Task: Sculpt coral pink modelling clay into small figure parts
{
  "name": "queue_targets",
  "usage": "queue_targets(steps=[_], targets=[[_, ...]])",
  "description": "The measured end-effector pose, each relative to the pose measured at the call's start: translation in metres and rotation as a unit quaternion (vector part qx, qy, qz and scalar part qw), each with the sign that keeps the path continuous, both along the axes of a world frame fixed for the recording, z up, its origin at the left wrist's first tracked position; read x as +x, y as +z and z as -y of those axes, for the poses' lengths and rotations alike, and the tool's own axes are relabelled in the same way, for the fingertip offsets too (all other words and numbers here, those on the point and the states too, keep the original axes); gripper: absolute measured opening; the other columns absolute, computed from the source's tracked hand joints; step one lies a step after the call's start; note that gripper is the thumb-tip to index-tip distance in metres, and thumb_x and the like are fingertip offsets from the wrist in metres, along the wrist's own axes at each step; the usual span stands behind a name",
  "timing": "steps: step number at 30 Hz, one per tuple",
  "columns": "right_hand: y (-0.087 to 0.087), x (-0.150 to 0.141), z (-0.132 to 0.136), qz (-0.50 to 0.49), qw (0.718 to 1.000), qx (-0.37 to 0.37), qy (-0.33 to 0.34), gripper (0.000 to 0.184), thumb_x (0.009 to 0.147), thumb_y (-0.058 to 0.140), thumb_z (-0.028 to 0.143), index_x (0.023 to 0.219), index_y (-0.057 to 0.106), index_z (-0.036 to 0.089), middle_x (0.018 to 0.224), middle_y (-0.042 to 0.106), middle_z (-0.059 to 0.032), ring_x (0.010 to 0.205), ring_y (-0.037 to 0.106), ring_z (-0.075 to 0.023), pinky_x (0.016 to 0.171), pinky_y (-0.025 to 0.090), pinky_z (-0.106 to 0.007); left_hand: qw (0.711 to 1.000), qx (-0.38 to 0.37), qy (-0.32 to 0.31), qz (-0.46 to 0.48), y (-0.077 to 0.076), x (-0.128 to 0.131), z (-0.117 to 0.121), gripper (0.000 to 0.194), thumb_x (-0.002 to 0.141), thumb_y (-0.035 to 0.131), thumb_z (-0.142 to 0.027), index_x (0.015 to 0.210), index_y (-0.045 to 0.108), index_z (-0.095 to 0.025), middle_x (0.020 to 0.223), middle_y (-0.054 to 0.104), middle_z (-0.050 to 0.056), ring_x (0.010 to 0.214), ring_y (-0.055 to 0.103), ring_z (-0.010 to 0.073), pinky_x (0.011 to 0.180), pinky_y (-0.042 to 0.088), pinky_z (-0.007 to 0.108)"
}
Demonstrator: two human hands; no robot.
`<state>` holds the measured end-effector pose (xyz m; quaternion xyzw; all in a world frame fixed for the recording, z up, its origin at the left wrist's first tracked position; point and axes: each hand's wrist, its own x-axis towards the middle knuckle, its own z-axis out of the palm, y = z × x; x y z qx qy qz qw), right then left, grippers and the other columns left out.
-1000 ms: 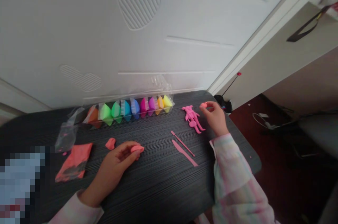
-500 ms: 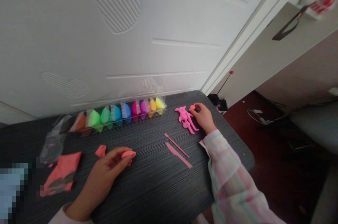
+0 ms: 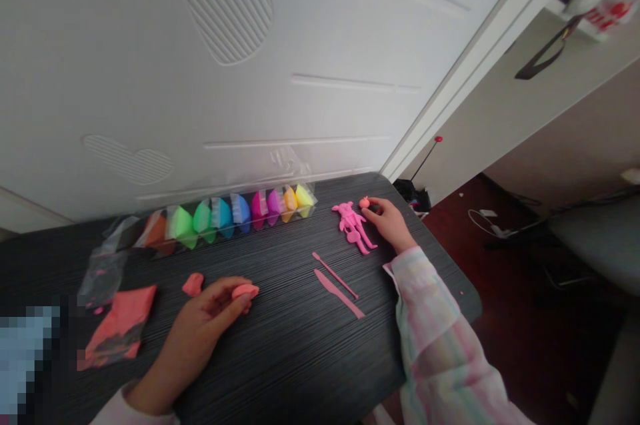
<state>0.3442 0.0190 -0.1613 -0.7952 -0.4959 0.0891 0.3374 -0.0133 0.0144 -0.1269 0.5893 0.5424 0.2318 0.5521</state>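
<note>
My left hand [image 3: 217, 308] is closed on a piece of coral clay [image 3: 243, 291], pinched between thumb and fingers over the dark table. Just left of its knuckles lies a loose coral lump [image 3: 193, 284]. At the right, my right hand [image 3: 393, 223] has its thumb and forefinger slightly apart beside a small round coral clay piece [image 3: 365, 203]. The fingertips are very near or touching it. Next to that piece a pink clay figure [image 3: 354, 227] lies flat, with legs toward me. A pink clay knife [image 3: 339, 293] and a thin pink stick tool [image 3: 335, 275] lie between my hands.
Along the back of the dark table [image 3: 280, 365] runs a row of coloured clay packets [image 3: 220, 219] in clear plastic. An open coral clay bag [image 3: 123, 321] lies at left. A white panel [image 3: 320, 31] rises behind; the table's rounded edge is at right.
My right hand has drawn back slightly to the right, and the small coral piece stays in place, showing more fully. My left hand keeps its hold on its clay.
</note>
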Motion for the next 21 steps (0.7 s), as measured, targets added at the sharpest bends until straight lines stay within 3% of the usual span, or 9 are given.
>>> queue_targets(steps=[12, 21], targets=[[-0.0003, -0.004, -0.0035, 0.025, 0.998, 0.018, -0.058, 0.036, 0.069, 0.057, 0.049, 0.082, 0.061, 0.016, 0.076, 0.059, -0.0049, 0.064, 0.05, -0.0162, 0.063, 0.039, -0.03, 1.0, 0.02, -0.007, 0.001, 0.0027, 0.0009, 0.0005, 0.025, 0.064, 0.061, -0.041, 0.077, 0.064, -0.02, 0.073, 0.068, 0.002, 0.064, 0.06, 0.0162, 0.067, 0.05, 0.027], [-0.0027, 0.005, -0.0015, 0.007, 0.999, 0.003, -0.034, 0.038, 0.065, 0.062, 0.042, 0.091, 0.063, 0.015, 0.076, 0.059, -0.0037, 0.063, 0.051, -0.0155, 0.061, 0.04, -0.03, 1.0, 0.017, -0.009, 0.0, -0.0014, -0.0013, 0.0006, 0.025, 0.065, 0.061, -0.041, 0.078, 0.064, -0.02, 0.073, 0.067, 0.002, 0.065, 0.061, 0.0157, 0.068, 0.05, 0.026]])
